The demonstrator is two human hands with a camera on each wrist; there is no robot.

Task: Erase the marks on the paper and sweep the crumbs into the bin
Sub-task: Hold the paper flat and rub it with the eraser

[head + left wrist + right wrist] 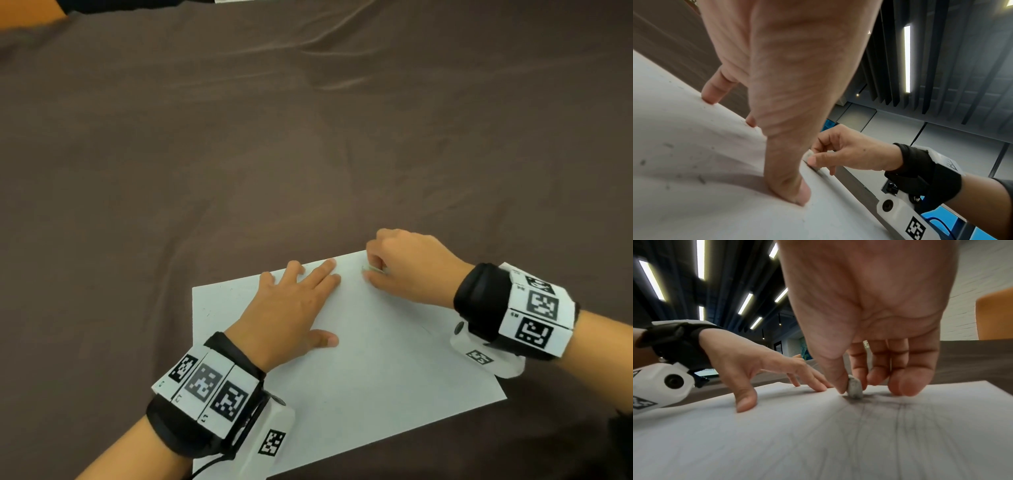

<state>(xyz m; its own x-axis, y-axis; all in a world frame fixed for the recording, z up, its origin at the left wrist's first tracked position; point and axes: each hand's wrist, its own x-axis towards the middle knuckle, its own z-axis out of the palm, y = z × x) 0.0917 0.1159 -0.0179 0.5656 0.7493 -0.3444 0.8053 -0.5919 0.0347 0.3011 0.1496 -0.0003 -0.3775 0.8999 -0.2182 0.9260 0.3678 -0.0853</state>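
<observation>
The paper (359, 359) lies flat on the brown tablecloth (239, 154). The left hand (291, 308) presses it with fingers spread straight. At 2 o'clock from that hand, the right hand (404, 270) pinches a grey eraser (855, 387) between thumb and forefinger, touching the paper near its far edge. Crumbs (701, 178) dot the sheet.

Surface: we see a table under a wrinkled dark brown cloth (239, 144).
On it: a white paper sheet (376, 377), near side.
</observation>
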